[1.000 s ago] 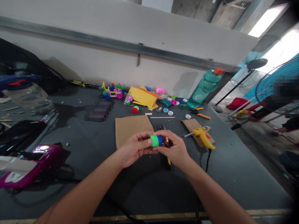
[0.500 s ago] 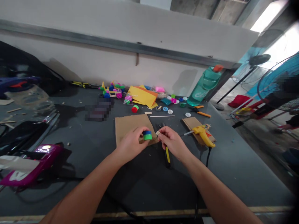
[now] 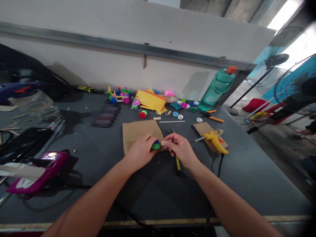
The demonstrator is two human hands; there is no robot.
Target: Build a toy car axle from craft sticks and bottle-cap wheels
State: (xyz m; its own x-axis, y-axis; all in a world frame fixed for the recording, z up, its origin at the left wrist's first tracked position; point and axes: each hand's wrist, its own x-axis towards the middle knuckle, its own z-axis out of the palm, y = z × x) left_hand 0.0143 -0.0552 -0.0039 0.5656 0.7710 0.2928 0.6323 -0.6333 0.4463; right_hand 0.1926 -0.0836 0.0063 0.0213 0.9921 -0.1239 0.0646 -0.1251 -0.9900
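The left hand (image 3: 140, 153) is gripping stacked green-and-blue bottle caps (image 3: 155, 145) against cardboard (image 3: 138, 131), while the right hand (image 3: 180, 149) is pinching a small wooden stick (image 3: 166, 142).

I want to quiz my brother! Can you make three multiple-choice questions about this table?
1. Where is the yellow hot glue gun?
A. On the floor
B. On a cardboard piece
C. In the left hand

2. What colour is the cap of the teal water bottle?
A. Orange
B. Purple
C. White

3. What is the right hand doing?
A. Holding the glue gun
B. Lying flat and empty
C. Pinching a small wooden stick

Answers:
1. B, the glue gun rests on the cardboard.
2. A, the top of the bottle shows orange.
3. C, the fingers hold the stick's end.
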